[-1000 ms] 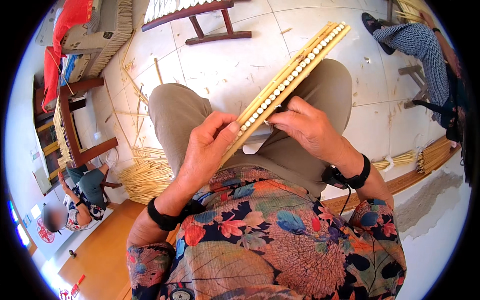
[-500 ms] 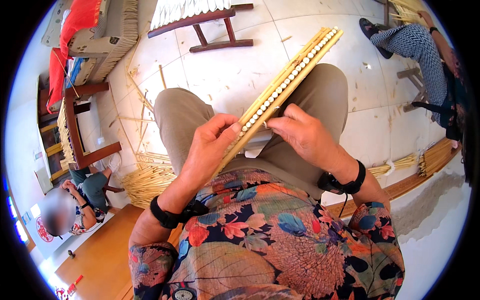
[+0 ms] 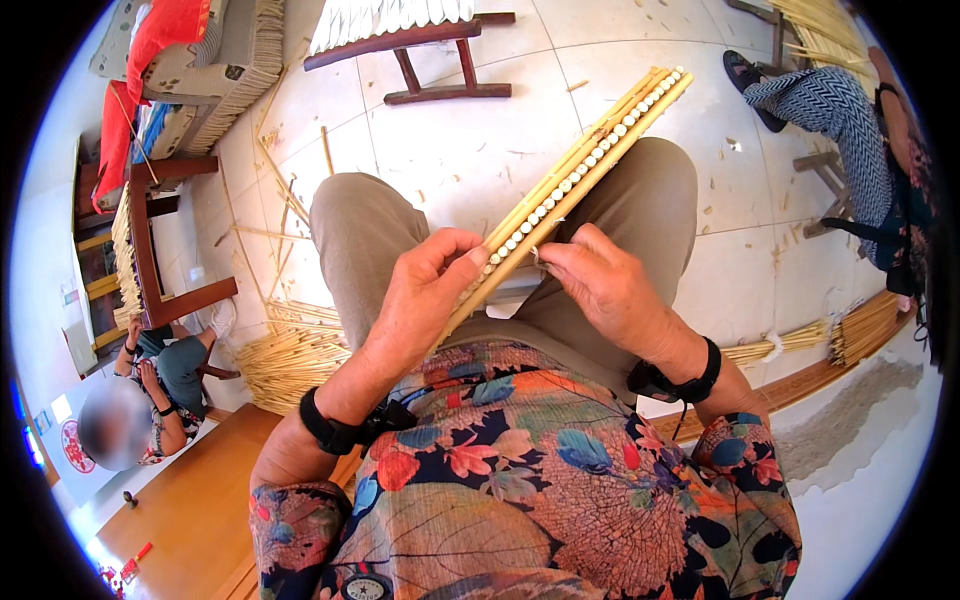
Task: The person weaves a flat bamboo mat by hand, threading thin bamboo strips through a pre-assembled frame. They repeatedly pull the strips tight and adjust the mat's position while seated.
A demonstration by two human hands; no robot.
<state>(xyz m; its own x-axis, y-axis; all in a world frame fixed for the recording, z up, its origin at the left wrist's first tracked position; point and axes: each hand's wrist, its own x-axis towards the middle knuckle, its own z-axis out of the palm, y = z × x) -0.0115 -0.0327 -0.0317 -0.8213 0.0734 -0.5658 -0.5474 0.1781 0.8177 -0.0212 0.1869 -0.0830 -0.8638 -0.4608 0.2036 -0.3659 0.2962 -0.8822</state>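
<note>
In the head view, a bundle of stalks (image 3: 583, 194) lies slantwise above the person's lap, running from the centre toward between one and two o'clock. Just nine o'clock of centre, the left hand (image 3: 425, 285) pinches its near end between thumb and fingers. At three o'clock, the right hand (image 3: 605, 285) has its grip pressed together beside the bundle, seemingly on a pale wisp (image 3: 536, 254) too small to identify. Good handling here likely means a firm left pinch, the stalks level, and light, even right-hand pulls. The stalks look dry, straight, smooth and straw-yellow, flanking a beadlike row of white rounds (image 3: 574, 178). Loose stalks (image 3: 295, 345) heap near nine o'clock; glossy pale tiles (image 3: 590, 50) spread toward one.
</note>
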